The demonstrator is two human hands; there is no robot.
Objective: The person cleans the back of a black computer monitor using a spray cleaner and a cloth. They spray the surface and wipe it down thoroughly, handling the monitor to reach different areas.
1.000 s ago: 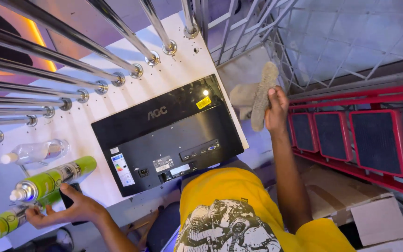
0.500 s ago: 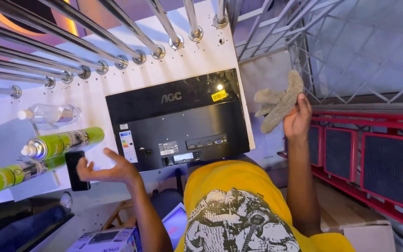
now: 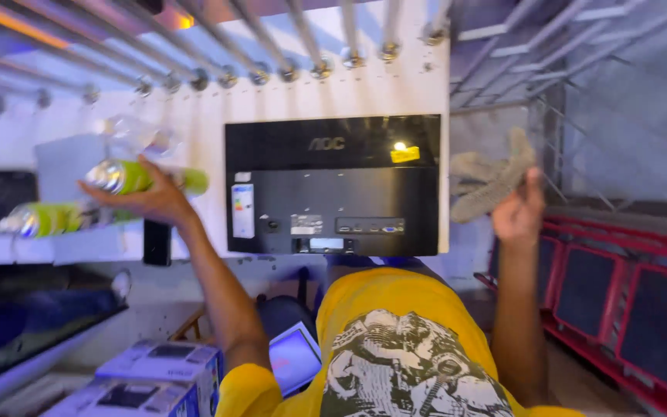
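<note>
L hand (image 3: pixel 156 202) now seemingly on green can (image 3: pixel 137 177)

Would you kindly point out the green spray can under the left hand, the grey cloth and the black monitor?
green spray can (image 3: pixel 121 177), head view, on its silvery shoulder.
grey cloth (image 3: pixel 488 185), head view, mid-fabric.
black monitor (image 3: pixel 333 193), head view, on its back panel.

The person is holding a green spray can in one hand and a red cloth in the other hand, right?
Not quite. The cloth in the right hand is grey-beige, not red; the red things are the racks beside it. The head view shows this. The rest holds: the left hand grips a green spray can.
</note>
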